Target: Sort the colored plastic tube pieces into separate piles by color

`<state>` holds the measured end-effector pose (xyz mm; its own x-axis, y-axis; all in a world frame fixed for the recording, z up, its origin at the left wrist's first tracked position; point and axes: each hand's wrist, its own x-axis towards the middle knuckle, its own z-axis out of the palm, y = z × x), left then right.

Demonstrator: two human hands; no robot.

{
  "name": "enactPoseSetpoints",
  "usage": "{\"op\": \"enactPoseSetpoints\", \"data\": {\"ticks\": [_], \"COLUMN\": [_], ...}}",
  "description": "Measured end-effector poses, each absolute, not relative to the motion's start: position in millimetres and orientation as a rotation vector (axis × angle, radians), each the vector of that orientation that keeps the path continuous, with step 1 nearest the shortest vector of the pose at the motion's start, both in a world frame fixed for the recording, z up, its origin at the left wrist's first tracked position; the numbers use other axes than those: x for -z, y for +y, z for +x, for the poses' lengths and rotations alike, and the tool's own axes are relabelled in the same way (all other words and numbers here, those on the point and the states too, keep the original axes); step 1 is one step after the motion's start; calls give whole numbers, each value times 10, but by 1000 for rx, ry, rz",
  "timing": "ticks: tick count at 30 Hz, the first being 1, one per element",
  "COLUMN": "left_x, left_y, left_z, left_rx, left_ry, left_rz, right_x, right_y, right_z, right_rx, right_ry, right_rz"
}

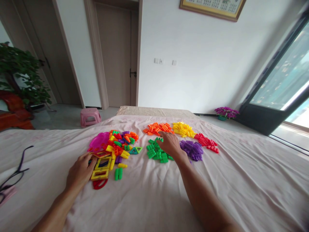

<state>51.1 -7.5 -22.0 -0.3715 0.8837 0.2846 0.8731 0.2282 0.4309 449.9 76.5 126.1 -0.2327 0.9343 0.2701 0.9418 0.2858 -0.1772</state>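
Observation:
My left hand [81,170] lies at the left edge of a mixed heap of toy pieces, thumb and fingers apart. It touches or nearly touches the yellow square-framed tiles [100,174]; its fingertips are partly hidden. A red rounded piece [100,184] pokes out below the tiles. My right hand [169,145] reaches over the green block pile [154,151], with thumb and fingers apart near the orange block pile [154,128]. I see nothing held in it. The mixed heap has yellow, red, orange, green and purple blocks [118,159], beside a magenta plate-like piece [98,141].
Yellow [183,129], red [206,141] and purple block piles [191,149] lie right of my right hand. Two triangular tiles [135,150] and a green block pair [118,174] sit near the mixed heap. Eyeglasses [18,174] rest far left on the wrinkled cloth [145,199].

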Motion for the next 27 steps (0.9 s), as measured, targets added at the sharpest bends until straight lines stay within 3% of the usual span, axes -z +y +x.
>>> {"op": "enactPoseSetpoints", "data": {"ticks": [6,18,27], "left_x": [247,188,141], "left_y": [-65,-92,-115], "left_z": [485,541,565], "left_rx": [-849,-847,-843], "left_ry": [2438,2457,2466], "left_rz": [1782,1767,1752], "right_x": [-1217,-544,-375], "right_y": [693,90,41], "right_z": [4349,3548,3460], "right_rx": [-130,-232,-67], "right_ry": [-2275,-2717,-2758], "right_rz": [-1361,-463,-462]}}
